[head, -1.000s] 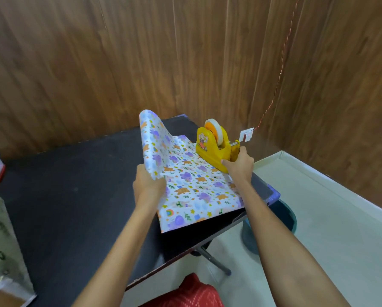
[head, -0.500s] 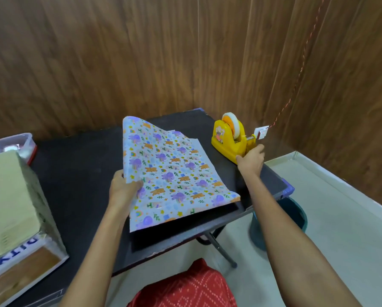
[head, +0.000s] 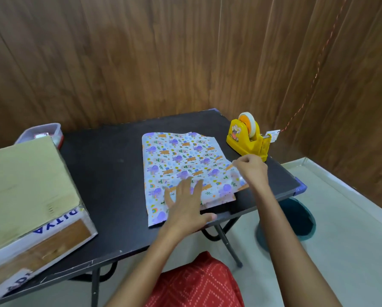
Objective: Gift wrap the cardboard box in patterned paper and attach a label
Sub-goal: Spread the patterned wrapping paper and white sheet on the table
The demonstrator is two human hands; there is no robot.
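Patterned paper (head: 179,160), white with purple and orange figures, lies folded flat on the black table (head: 110,173). My left hand (head: 185,204) presses flat on its near part, fingers spread. At the paper's right edge my right hand (head: 251,168) pinches the paper between its fingers. The cardboard box (head: 26,187) stands at the table's left end, apart from both hands. A yellow tape dispenser (head: 247,138) sits at the far right corner, just beyond my right hand. A small white label (head: 274,135) hangs on a red string beside it.
A clear plastic tub (head: 46,134) stands behind the box at the far left. Wooden walls close the back and right. A teal bucket (head: 296,220) sits on the floor under the table's right end. My red-clothed lap (head: 196,284) is below the front edge.
The paper, held up by my left hand before, now lies flat under it. My right hand left the tape dispenser and came to the paper's right edge. The view swung left.
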